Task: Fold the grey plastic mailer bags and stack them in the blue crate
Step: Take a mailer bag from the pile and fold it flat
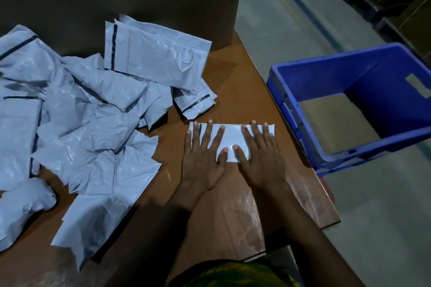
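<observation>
Frame centre: left hand (203, 158) and right hand (263, 158) lie side by side, palms down, fingers straight and splayed, pointing up-frame. Thumbs angle inward, tips close together; contact unclear. Bare forearms enter from the lower edge, the right one from lower right.

One head-worn camera looks steeply down, close above the left hand (201, 163) and right hand (263, 161) on the worktop (233, 100).

Folded grey mailer bag (233, 141) flat on table, loose bags (81, 112) heaped left, blue crate (326, 72) right
</observation>
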Available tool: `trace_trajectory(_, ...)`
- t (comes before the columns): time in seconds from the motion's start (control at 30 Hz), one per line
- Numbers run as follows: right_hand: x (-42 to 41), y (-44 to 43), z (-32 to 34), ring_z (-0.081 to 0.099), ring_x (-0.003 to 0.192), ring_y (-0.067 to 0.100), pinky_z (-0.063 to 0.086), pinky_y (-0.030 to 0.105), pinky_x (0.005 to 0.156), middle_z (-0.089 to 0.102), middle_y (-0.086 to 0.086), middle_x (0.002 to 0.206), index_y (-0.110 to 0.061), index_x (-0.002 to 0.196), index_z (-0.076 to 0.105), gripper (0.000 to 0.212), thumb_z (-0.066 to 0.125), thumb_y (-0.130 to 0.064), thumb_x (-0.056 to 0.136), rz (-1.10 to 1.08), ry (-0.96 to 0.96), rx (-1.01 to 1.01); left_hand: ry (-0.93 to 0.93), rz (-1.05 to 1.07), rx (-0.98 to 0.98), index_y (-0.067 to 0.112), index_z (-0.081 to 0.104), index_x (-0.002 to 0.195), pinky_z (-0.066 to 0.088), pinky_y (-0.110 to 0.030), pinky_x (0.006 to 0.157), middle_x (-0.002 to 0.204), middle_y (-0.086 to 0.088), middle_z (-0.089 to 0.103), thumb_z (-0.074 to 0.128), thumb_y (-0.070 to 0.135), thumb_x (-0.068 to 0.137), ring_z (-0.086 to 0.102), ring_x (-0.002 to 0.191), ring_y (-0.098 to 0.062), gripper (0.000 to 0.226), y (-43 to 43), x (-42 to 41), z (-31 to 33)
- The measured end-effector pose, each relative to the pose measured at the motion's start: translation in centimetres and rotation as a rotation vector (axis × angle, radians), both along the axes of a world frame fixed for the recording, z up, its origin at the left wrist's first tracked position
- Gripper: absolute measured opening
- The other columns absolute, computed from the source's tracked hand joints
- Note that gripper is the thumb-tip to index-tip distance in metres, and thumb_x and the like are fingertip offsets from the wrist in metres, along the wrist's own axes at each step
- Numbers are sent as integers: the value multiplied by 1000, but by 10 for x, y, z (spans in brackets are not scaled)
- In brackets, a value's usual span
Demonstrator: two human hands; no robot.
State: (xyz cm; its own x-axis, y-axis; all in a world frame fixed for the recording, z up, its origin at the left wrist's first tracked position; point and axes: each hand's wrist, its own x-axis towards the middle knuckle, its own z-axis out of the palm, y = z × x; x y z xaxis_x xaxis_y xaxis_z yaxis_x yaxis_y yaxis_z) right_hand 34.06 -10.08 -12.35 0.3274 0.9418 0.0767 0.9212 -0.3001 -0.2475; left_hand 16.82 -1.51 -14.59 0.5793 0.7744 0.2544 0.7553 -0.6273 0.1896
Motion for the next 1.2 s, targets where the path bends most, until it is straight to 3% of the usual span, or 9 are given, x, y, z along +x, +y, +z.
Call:
trace_trajectory(0.2, 4, 9, 3, -11, 159, 20, 2, 43, 129, 0, -5, 173, -31, 165, 12, 71, 19, -68, 105, 9, 26, -30, 14, 37, -21, 27, 25, 163, 17, -58, 125, 172, -7, 15, 25, 53, 108, 6, 159, -36, 61, 6, 5, 1)
trace_trajectory(0.4, 19, -1, 12, -27, 154, 12, -7, 44, 129, -14, -9, 171, -31, 165, 3, 72, 16, -68, 105, 187, 74, -84, -14, 119, -58, 31, 21, 164, 11, -52, 128, 172, -5, 12, 27, 55, 108, 3, 159, -32, 61, -31, -4, 8)
trace_trajectory(0.53, -4, 5, 21, -21, 157, 14, -19, 39, 125, -7, -9, 172, -26, 165, 17, 60, 23, -53, 111, 233, 31, 8, -13, 154, -15, 26, 19, 165, 7, -51, 129, 172, -6, 11, 29, 42, 110, 3, 160, -29, 58, -40, -13, 15)
trace_trajectory(0.63, -32, 16, 18, -13, 159, 16, -8, 45, 128, 4, -7, 173, -25, 163, 26, 55, 26, -46, 112, 257, 34, 50, 0, 154, -10, 21, 22, 164, 13, -51, 128, 172, -7, 15, 14, 40, 111, 8, 159, -29, 57, -27, -17, 12)
trace_trajectory(0.7, -42, 22, 11, -10, 159, 18, 0, 49, 129, 8, -6, 173, -26, 164, 25, 57, 22, -47, 111, 237, 63, 29, 13, 186, -21, 21, 23, 164, 15, -51, 127, 171, -7, 17, 11, 41, 111, 13, 159, -30, 58, -22, -21, 5)
trace_trajectory(0.83, -42, 22, -3, -7, 160, 20, 4, 50, 129, 7, -5, 173, -30, 165, 18, 61, 17, -54, 109, 198, -11, -3, 30, 227, -16, 21, 23, 164, 18, -54, 126, 171, -6, 17, 26, 41, 109, 12, 159, -28, 59, -23, -25, 1)
trace_trajectory(1.0, -35, 21, 0, -13, 159, 17, -2, 45, 129, 1, -8, 173, -32, 165, 13, 63, 15, -59, 108, 196, 39, -26, 100, 229, -14, 23, 19, 165, 11, -55, 127, 172, -5, 12, 27, 46, 109, 9, 159, -29, 61, -22, -26, 7)
trace_trajectory(1.2, 8, 1, 1, -11, 159, 21, -7, 42, 128, 1, -8, 172, -34, 165, 14, 67, 21, -66, 106, -30, 9, -10, 91, 256, -46, 26, 16, 165, 6, -56, 127, 172, -2, 11, 27, 47, 108, 8, 159, -27, 61, -24, -25, 8)
